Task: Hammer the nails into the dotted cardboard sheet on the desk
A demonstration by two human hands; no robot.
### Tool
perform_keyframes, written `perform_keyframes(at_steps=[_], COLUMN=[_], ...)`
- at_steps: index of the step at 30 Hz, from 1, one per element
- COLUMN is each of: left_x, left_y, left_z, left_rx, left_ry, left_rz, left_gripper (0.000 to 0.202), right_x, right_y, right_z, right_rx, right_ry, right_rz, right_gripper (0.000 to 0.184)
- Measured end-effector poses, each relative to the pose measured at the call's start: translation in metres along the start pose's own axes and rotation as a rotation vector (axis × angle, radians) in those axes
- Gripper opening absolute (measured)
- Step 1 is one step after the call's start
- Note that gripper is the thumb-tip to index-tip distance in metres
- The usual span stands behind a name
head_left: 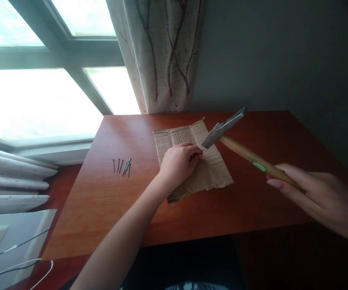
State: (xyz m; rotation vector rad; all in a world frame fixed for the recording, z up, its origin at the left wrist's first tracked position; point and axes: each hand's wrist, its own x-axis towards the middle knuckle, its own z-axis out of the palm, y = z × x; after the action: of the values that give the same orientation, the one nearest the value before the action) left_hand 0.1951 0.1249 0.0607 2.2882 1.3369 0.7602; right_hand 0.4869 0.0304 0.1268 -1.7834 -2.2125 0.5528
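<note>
Where curtain (161,52) hangs, wooden table (131,209), window (40,80)

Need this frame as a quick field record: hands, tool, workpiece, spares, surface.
left hand: pinches a small dark nail on the cardboard
right hand: grips the wooden-handled hammer, metal head raised above the nail
workpiece: flattened brown corrugated cardboard sheet
spares: loose dark nails, left of the cardboard
surface: reddish-brown wooden table
</note>
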Motion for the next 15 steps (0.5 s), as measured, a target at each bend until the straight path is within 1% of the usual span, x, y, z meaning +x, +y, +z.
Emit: perform_keyframes(at_steps=[1,3,8,13,15], left_x=[0.0,0.0,0.0,0.0,0.0], left_y=[0.0,0.0,0.0,0.001,0.001], left_z=[0.0,0.001,0.001,0.0,0.0], left_rx=[-0.004,-0.003,0.016,0.009,0.014], left_ry=[0.001,0.0,0.004,0.0,-0.003], left_rz=[0.001,0.001,-0.005,-0.01,-0.009], left_gripper=[0.016,0.015,0.017,0.017,0.016], right_x=[-0.001,0.0,0.005,0.003,0.002], right_y=[0.0,-0.001,-0.01,-0.011,-0.009], right_z=[0.0,0.0,0.004,0.003,0.005], right_rx=[-0.003,-0.008,0.029,0.002,0.001], right_ry=[-0.015,0.003,-0.039,0.016,0.015], right_rz=[-0.02,-0.025,-0.041,-0.053,-0.063], right_gripper=[0.033,0.031,0.037,0.035,0.034])
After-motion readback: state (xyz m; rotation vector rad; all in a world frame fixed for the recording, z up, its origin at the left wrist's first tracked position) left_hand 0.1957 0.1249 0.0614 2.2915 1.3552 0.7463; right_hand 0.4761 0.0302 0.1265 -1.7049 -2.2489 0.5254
